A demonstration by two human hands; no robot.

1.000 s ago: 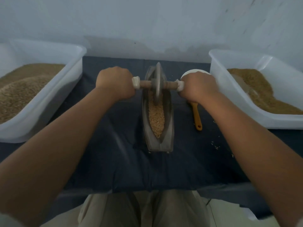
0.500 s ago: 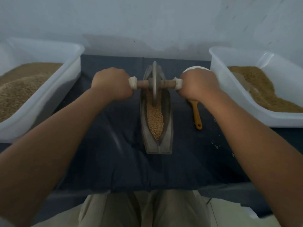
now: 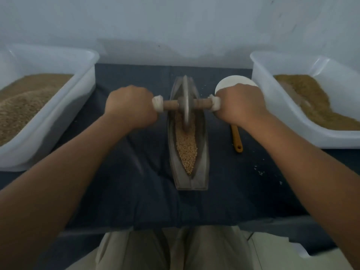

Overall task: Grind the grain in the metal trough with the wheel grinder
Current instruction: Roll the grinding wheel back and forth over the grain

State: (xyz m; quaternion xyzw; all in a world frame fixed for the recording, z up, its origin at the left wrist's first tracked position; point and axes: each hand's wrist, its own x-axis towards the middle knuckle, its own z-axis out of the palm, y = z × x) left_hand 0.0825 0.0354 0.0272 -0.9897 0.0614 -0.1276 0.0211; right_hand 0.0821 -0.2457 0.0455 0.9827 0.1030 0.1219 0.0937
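Observation:
A boat-shaped metal trough (image 3: 203,145) lies lengthwise on the dark cloth, holding tan grain (image 3: 187,147). The wheel grinder (image 3: 186,103), a metal disc on a wooden axle, stands upright in the trough's far half, its rim in the grain. My left hand (image 3: 130,107) grips the axle's left end and my right hand (image 3: 240,105) grips the right end. White wrapping shows at both ends of the axle beside my fists.
A white tub (image 3: 64,106) of grain stands at the left, another white tub (image 3: 272,106) of grain at the right. A white bowl (image 3: 231,82) and a yellow spoon handle (image 3: 236,139) lie right of the trough. Stray grains dot the dark cloth (image 3: 120,191). A wall rises close behind.
Both hands have drawn the wheel grinder toward me along the trough, from its far end into the grain.

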